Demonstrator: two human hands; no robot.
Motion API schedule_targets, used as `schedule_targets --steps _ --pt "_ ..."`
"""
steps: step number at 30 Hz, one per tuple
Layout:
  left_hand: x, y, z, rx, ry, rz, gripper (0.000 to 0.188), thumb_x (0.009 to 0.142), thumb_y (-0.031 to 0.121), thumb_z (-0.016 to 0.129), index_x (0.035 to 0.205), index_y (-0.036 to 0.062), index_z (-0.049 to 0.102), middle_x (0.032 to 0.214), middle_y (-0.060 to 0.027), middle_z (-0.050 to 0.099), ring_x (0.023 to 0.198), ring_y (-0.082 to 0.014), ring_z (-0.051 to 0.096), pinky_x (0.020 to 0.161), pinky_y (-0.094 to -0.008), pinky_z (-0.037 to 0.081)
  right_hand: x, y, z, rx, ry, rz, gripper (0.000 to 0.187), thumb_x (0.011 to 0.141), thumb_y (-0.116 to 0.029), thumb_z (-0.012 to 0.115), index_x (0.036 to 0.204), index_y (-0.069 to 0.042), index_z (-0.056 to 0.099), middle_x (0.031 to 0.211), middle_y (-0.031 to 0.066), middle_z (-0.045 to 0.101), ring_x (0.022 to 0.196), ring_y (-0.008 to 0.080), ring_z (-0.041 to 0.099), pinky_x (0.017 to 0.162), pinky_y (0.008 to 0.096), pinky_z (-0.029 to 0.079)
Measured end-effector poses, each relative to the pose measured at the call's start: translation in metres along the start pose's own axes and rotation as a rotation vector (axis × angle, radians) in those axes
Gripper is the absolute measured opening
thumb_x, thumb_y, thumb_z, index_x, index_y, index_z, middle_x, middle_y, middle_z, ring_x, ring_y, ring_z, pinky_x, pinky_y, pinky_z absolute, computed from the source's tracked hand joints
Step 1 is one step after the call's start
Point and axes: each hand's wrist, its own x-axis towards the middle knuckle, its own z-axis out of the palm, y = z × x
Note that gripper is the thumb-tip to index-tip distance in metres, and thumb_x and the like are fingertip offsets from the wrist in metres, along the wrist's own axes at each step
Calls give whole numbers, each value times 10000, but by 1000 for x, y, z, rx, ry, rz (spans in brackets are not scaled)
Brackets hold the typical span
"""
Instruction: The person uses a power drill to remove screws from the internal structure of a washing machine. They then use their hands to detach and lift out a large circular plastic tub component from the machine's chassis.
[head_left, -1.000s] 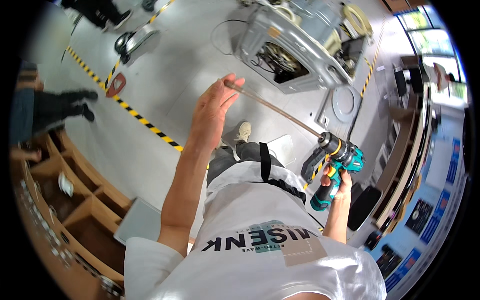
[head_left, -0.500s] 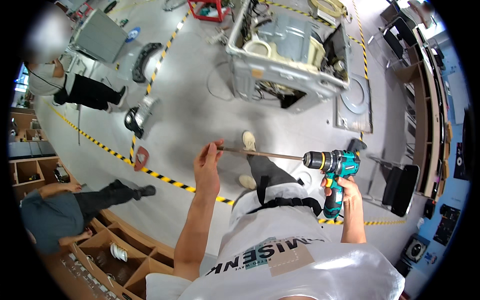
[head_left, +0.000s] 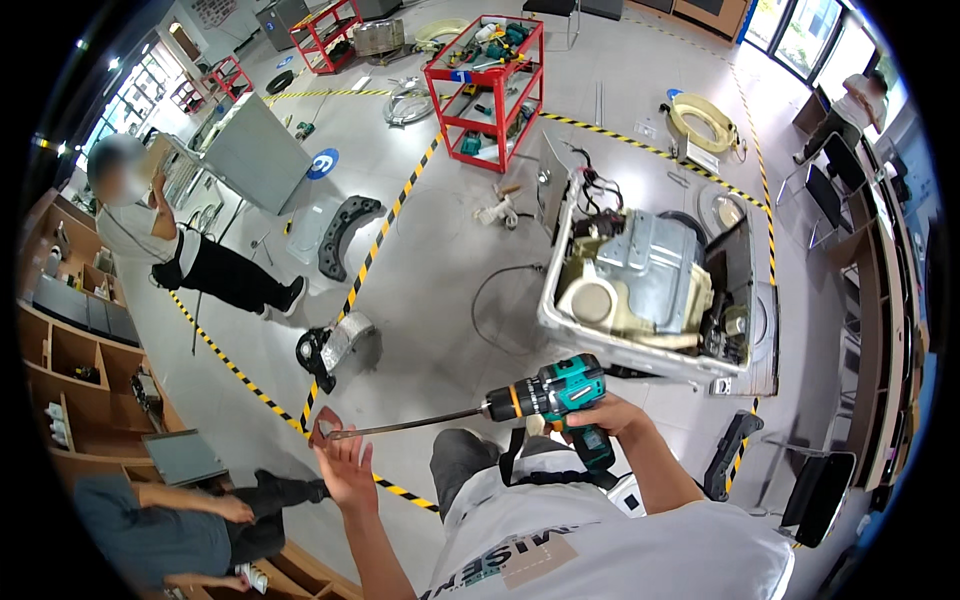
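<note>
My right hand (head_left: pixel 612 414) is wrapped round the grip of a teal and black cordless drill (head_left: pixel 572 384). From its chuck a long thin metal bit (head_left: pixel 410 424) reaches leftward. The far end of the bit lies over the fingertips of my left hand (head_left: pixel 350 478), whose fingers are stretched out and apart; whether they touch the metal I cannot tell. Ahead and to the right of the drill stands an opened washing machine (head_left: pixel 640 330), its grey and cream inner parts exposed.
A red tool cart (head_left: pixel 480 76) stands farther off. On the left are two people, one by a grey cabinet (head_left: pixel 258 152), the other beside wooden shelving (head_left: pixel 90 400). Striped tape (head_left: pixel 400 212) crosses the floor. A black curved part (head_left: pixel 345 238) lies left; a black chair (head_left: pixel 818 498) stands right.
The drill has swung left, across in front of me, with my right hand on it. My left hand has moved left and nearer, its fingers opening from the bit. The view has tilted up.
</note>
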Motion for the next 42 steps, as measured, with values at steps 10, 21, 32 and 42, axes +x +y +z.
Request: schedule_targets --steps 10,21,32,42 --pt "184 -11 5 364 -173 -286 253 990 205 531 975 -33 615 803 -116 605 830 -230 649 866 -382 517 196 -97 39 -8 387 -104 330 844 -163 736 1117 -21 616 979 126 692 686 182 639 653 318 548" --pt "466 105 194 1200 -754 59 327 928 189 616 1213 29 594 1196 -121 635 1061 -227 599 891 -324 469 304 -185 21 265 917 -462 447 947 -313 608 1263 -4 536 947 109 662 648 153 615 592 281 526" --pt "667 63 501 1405 -1030 380 325 910 217 631 1183 43 596 1164 -135 610 1087 -287 565 907 -377 460 409 -314 -91 580 1184 -619 361 918 -229 661 1174 12 578 921 138 665 618 178 616 547 294 512" --pt "863 -64 788 1325 -1145 214 410 918 335 627 1123 -20 629 1049 -113 656 967 -207 604 844 -323 474 447 -368 -103 621 1444 -702 312 898 -196 674 1098 28 588 921 164 679 617 192 608 563 304 501"
